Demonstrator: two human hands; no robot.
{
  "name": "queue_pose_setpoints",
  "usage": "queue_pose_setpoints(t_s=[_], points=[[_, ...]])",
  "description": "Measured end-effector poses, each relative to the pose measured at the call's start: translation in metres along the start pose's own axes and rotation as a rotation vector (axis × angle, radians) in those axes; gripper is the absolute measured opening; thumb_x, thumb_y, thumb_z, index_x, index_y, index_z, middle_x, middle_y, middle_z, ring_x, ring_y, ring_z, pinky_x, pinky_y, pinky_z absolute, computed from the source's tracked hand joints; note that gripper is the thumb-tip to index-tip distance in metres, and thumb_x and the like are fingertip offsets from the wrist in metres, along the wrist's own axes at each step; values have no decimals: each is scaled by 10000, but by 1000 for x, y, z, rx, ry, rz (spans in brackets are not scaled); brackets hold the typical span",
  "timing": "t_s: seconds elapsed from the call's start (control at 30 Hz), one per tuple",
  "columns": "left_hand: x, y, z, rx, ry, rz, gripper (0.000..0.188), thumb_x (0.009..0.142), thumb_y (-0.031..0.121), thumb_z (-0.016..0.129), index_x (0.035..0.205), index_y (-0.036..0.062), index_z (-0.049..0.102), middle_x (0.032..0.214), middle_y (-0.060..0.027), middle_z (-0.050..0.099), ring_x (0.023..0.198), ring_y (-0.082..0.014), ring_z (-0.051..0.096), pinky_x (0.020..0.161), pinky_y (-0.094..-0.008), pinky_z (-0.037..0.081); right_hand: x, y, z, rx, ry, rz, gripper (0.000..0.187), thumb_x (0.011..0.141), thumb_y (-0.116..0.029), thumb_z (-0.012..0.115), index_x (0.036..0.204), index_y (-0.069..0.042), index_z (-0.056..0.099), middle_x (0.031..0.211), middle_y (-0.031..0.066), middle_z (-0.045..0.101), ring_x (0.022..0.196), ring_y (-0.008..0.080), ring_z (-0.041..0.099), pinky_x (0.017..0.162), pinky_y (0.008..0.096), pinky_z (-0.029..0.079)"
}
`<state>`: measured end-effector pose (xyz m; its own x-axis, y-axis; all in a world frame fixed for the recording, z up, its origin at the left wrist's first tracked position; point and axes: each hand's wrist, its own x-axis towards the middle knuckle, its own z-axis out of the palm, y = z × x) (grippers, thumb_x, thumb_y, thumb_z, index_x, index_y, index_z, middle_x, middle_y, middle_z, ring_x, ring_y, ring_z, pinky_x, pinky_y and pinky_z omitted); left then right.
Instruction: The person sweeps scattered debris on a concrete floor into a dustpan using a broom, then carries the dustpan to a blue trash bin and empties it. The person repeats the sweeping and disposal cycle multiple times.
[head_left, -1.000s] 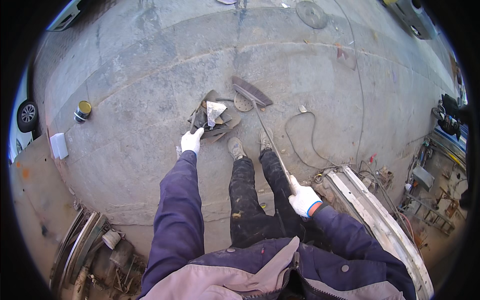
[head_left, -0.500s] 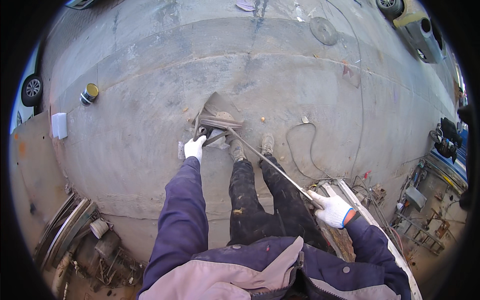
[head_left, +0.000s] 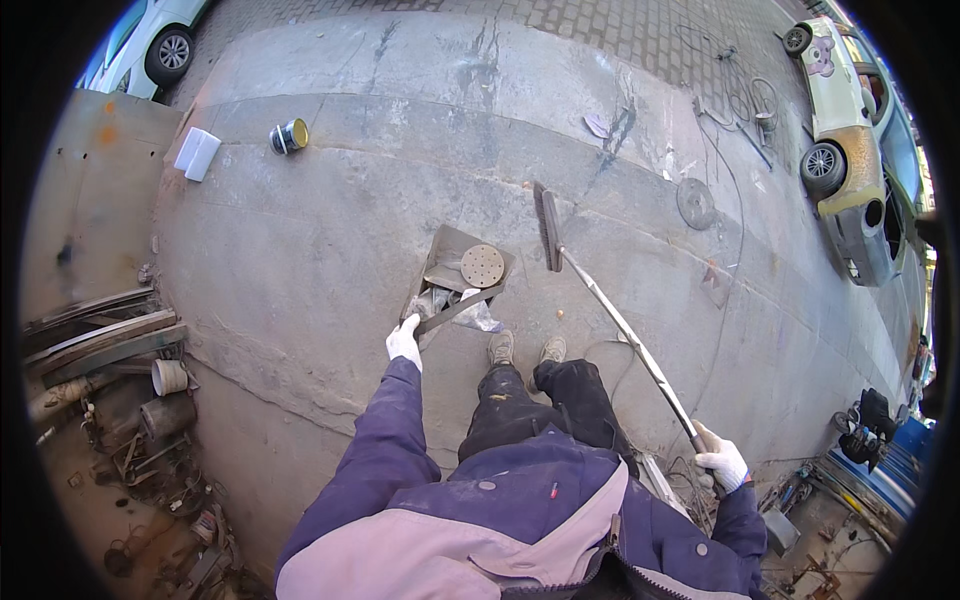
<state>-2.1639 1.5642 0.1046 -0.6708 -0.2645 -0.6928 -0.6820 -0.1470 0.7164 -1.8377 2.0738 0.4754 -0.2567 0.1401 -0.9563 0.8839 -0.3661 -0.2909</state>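
My gloved left hand (head_left: 404, 342) is closed around the handle of a dark metal dustpan (head_left: 449, 243) that is on the concrete ahead of my feet. Inside the pan are a round perforated disc (head_left: 483, 265) and crumpled clear plastic (head_left: 478, 314). The pan's flat handle bar crosses over part of this rubbish. My gloved right hand (head_left: 722, 458) grips the lower end of a long broom (head_left: 630, 335). Its bristled head reaches the floor area to the right of the dustpan, apart from it.
A metal can (head_left: 289, 136) and a white block (head_left: 197, 154) are on the floor at left. A flat round disc (head_left: 696, 203) lies at right near a thin cable. Scrap (head_left: 165, 410) is piled at lower left. Cars stand at the far left and right.
The broom head has swung off the dustpan, forward and right, uncovering the perforated disc. My right hand has moved right and slightly down. My left hand keeps the dustpan. The view has shifted too.
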Motion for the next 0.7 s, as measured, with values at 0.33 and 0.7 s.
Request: queue_pose_setpoints(t_s=[0.33,0.7], points=[[-30,78,-16,-287,322,-48,266,877,319,741,965,76,678,851,-25,628,700,-177,555,663,-345,446,145,-44,12,273,128,-9,790,897,-70,549,1620,-214,265,704,12,515,461,121,475,412,301,399],[55,391,44,-294,597,13,288,873,358,704,979,92,672,918,-5,603,744,-167,520,642,-340,434,313,-415,53,101,261,32,783,890,-92,577,1600,-252,287,707,35,515,441,167,486,388,382,408]])
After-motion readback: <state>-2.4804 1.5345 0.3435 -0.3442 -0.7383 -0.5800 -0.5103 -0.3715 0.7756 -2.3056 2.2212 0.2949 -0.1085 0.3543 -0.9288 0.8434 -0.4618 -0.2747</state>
